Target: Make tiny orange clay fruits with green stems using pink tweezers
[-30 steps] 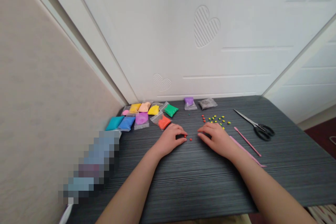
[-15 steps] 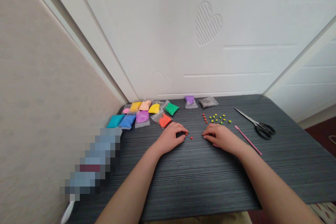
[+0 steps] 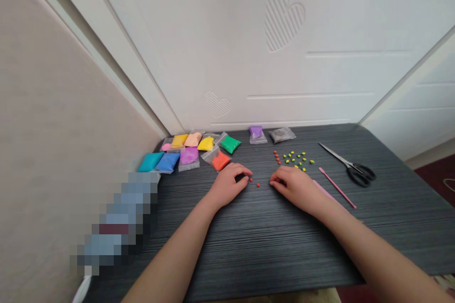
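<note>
My left hand (image 3: 231,183) rests on the dark table, thumb and forefinger apart. A small red clay ball (image 3: 250,180) lies by their tips, and a second red ball (image 3: 258,185) sits between my two hands. My right hand (image 3: 291,184) is closed, its thumb and forefinger together at the tips. A flat pink modelling tool (image 3: 329,193) runs out from under this hand along the forearm; its front end is hidden, and it seems held in the palm. Beyond the right hand lie a column of red pieces (image 3: 277,157) and several yellow-green pieces (image 3: 292,154).
A thin pink tool (image 3: 337,188) and black-handled scissors (image 3: 355,170) lie to the right. Bags of coloured clay, among them orange (image 3: 221,160), green (image 3: 230,144), purple (image 3: 256,132) and grey (image 3: 282,134), line the back and left. A blurred-out package (image 3: 124,218) lies at left.
My left finger and thumb have parted slightly from the red ball. The flat pink tool has swung out to the right of my right wrist. The view has shifted a little.
</note>
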Action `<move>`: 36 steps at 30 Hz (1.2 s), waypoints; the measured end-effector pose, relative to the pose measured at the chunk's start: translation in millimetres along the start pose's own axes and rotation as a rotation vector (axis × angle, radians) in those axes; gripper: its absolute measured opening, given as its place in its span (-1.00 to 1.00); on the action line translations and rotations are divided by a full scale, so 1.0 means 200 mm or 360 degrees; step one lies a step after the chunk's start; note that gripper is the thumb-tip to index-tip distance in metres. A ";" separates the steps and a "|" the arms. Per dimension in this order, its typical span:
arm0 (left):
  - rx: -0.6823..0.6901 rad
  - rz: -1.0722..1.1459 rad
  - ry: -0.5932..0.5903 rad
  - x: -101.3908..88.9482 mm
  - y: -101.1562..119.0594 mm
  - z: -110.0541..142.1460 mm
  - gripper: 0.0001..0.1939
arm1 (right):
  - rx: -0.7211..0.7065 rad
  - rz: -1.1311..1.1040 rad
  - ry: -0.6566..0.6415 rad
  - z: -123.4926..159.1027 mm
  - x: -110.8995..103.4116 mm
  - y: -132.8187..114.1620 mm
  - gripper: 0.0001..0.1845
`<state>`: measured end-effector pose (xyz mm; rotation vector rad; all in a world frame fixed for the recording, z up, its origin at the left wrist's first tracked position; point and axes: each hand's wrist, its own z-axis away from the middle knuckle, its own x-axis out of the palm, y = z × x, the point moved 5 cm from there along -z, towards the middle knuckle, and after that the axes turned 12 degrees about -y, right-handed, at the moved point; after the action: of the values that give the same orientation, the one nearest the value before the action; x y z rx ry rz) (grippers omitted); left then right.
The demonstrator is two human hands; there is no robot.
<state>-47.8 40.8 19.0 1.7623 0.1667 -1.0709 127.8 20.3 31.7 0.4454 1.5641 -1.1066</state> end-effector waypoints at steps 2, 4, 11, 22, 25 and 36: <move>-0.0020 0.0008 0.0011 0.00 0.00 0.00 -0.82 | -0.0010 0.0054 -0.0003 0.01 -0.01 0.00 -0.84; -0.0037 0.0008 0.0022 0.00 0.00 -0.01 -0.83 | 0.0003 0.0072 -0.0002 0.01 -0.01 0.01 -0.84; -0.0142 -0.0022 0.0003 0.00 -0.02 -0.02 -0.83 | 0.0095 0.0040 0.0102 0.02 0.00 0.04 -0.85; -0.0239 -0.0102 -0.0032 -0.02 -0.03 -0.01 -0.85 | 0.0048 0.0166 0.0047 0.03 0.02 0.04 -0.88; -0.0240 -0.0102 -0.0029 -0.02 -0.03 -0.01 -0.84 | 0.0014 0.0220 -0.0003 0.05 0.02 0.03 -0.82; -0.0276 -0.0131 -0.0028 -0.03 -0.03 -0.01 -0.83 | -0.0113 0.0340 -0.0207 0.12 0.02 -0.01 -0.66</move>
<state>-52.8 47.2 18.7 1.6019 0.3144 -1.0969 138.5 -1.0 29.5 0.4715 1.4018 -0.8956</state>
